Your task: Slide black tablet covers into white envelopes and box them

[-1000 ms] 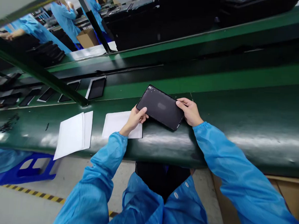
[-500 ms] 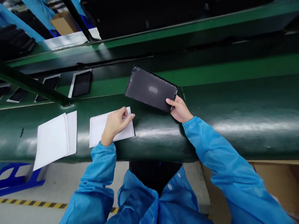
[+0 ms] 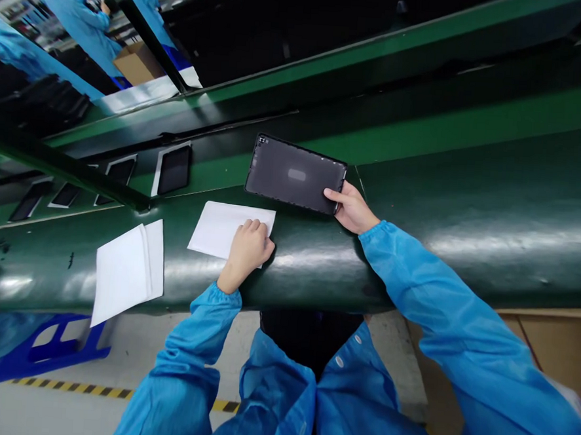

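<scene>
My right hand point(image 3: 354, 207) grips the right end of a black tablet back cover point(image 3: 296, 174), thumb on its face and fingers behind. The cover is tilted above the green bench, with small camera cut-outs at its upper left corner and a pale grey rectangle in the middle. Over the lower right part of a white paper sleeve point(image 3: 215, 229), my left hand point(image 3: 250, 246) is closed, fingers curled at the sleeve's edge. The fingertips are hidden. To the left, a few more white paper sleeves point(image 3: 122, 273) overlap at the bench edge.
Several dark tablets on white sheets, one a black tablet point(image 3: 174, 170), lie along the green line point(image 3: 412, 153) behind a slanted green bar point(image 3: 90, 182). A blue stool point(image 3: 60, 351) stands below left. Co-workers in blue coats point(image 3: 78, 27) and a carton point(image 3: 138, 62) are behind.
My left hand has moved right and down and closed at the white sleeve, which has turned clockwise. The tablet cover has tilted slightly toward level in my right hand. The view has shifted a little.
</scene>
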Demonstrator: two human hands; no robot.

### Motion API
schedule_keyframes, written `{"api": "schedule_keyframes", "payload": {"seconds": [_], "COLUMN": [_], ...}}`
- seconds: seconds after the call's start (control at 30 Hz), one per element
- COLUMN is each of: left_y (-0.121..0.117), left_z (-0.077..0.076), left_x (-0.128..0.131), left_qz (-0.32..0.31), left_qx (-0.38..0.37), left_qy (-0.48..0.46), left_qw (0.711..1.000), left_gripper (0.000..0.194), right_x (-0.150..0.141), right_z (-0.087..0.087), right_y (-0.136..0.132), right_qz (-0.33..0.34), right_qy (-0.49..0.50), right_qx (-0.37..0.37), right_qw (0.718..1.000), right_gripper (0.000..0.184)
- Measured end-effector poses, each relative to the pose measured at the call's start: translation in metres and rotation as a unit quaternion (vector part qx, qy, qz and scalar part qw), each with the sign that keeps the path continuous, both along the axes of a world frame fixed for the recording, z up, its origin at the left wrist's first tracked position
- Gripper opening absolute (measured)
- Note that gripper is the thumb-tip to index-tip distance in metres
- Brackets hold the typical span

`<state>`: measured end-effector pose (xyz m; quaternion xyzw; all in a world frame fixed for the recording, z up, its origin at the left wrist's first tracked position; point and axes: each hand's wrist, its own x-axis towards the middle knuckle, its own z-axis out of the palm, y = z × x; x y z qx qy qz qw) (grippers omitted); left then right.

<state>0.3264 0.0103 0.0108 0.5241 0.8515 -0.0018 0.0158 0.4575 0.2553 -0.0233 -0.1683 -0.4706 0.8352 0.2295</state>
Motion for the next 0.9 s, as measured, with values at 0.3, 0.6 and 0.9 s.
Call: {"api": "schedule_keyframes", "payload": {"seconds": [0.3, 0.6, 0.9], "left_y": [0.020, 0.012, 0.015], "left_z": [-0.009, -0.026, -0.028], "left_x": [-0.064, -0.085, -0.083], "left_qz": [-0.030, 0.081, 0.136], "left_qx": [0.135, 0.312, 0.357], "left_qy": [-0.228, -0.230, -0.238], "left_qw": [0.964, 0.918, 0.893], "left_gripper": [0.007, 0.007, 0.009], "right_x": [0.001, -0.002, -0.002], "right_z": [0.001, -0.015, -0.023], "right_y": [-0.002, 0.001, -0.005], "right_qz": [-0.015, -0.061, -0.078], "right_qy": [-0.006, -0.024, -0.045], "right_qx": [-0.004, 0.085, 0.165], "right_qw": [1.000, 0.994, 0.982], "right_gripper": [0.065, 0.062, 0.062]}}
